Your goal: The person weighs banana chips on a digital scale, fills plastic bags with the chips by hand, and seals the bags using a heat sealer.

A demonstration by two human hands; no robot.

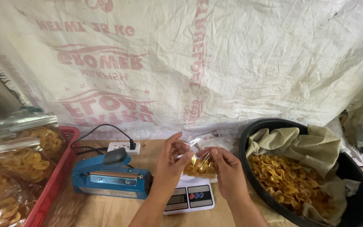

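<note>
Left hand [171,162] and right hand [227,168]: fingers pinched shut on mouth of clear chip bag [201,164], held above white scale [190,195]. Blue sealer [110,178] at 9 o'clock; black basin [358,197] of chips at 3 o'clock.

Two hands work here, the left hand [171,162] and the right hand [227,168], sharing one small clear bag of chips [201,166] above one white digital scale [190,195]. Left of the scale sits one blue heat sealer [110,178]; behind that, one white power strip [122,147]. Right of the scale stands one black basin [358,201]; far left, one red crate [53,180] holding several filled bags, too overlapped to count.
</note>
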